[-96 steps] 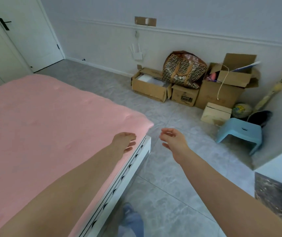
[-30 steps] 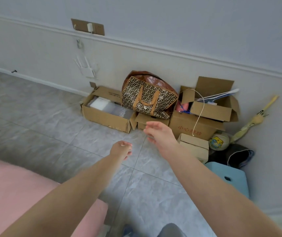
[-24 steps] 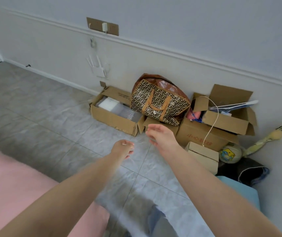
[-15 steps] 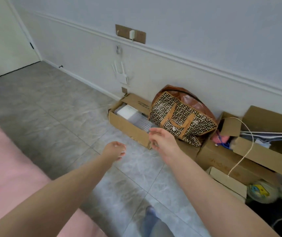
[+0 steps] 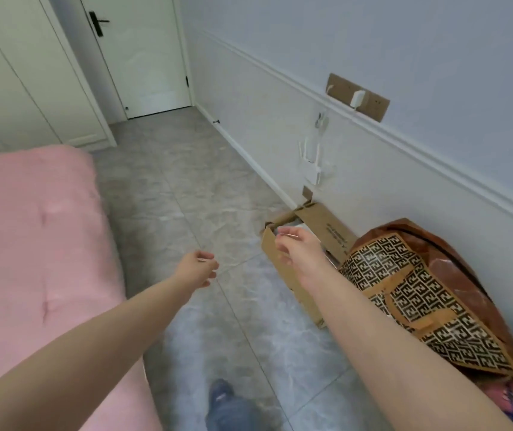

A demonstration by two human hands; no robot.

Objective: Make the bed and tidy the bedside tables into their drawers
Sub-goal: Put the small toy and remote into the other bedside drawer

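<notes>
Fingers (image 5: 283,241) loosely spread, both hands empty as my view swings from the boxes toward the door (image 5: 143,57), bed (image 5: 31,228) now alongside

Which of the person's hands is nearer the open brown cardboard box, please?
Right. The right hand overlaps the open brown cardboard box; the left hand is over bare floor toward the bed.

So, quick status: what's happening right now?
Left hand and right hand empty, fingers loose. Pink bed at left, untouched. Cardboard box, patterned bag beside path.
</notes>
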